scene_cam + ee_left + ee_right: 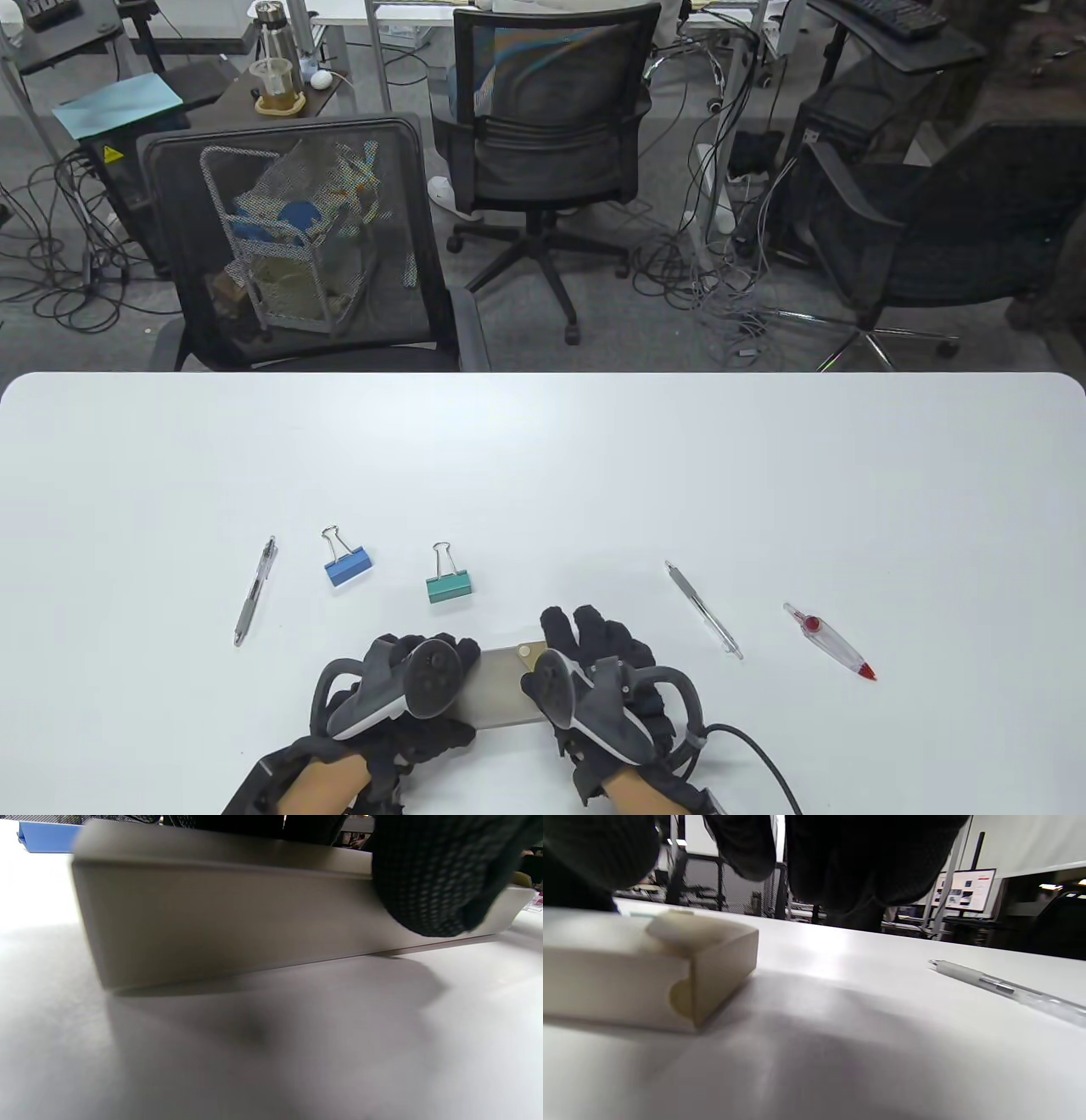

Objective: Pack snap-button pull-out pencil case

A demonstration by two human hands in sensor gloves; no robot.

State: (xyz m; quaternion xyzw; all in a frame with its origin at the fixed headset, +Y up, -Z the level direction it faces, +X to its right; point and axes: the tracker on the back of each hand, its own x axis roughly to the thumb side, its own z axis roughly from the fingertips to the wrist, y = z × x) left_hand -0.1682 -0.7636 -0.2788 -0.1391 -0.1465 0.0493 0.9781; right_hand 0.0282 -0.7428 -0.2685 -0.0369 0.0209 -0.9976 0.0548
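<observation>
- Left hand (399, 688) grips the case (501, 688) at six o'clock.
- Right hand (594, 671) beside it; contact seemingly absent, fingers loose.
- Risk: sleeve sliding when the snap (525, 650) pops.

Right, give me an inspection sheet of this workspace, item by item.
Surface: white table, bare at the far half.
Job's things: beige pencil case lying flat near the front edge, snap flap at its right end; two clear pens; red-tipped pen.
Clutter: blue binder clip and teal binder clip.
Hands: left hand grips the case's left end; right hand is at its right end, contact unclear.
Cables: one lead from the right glove.
Surroundings: office chairs, floor cables.
</observation>
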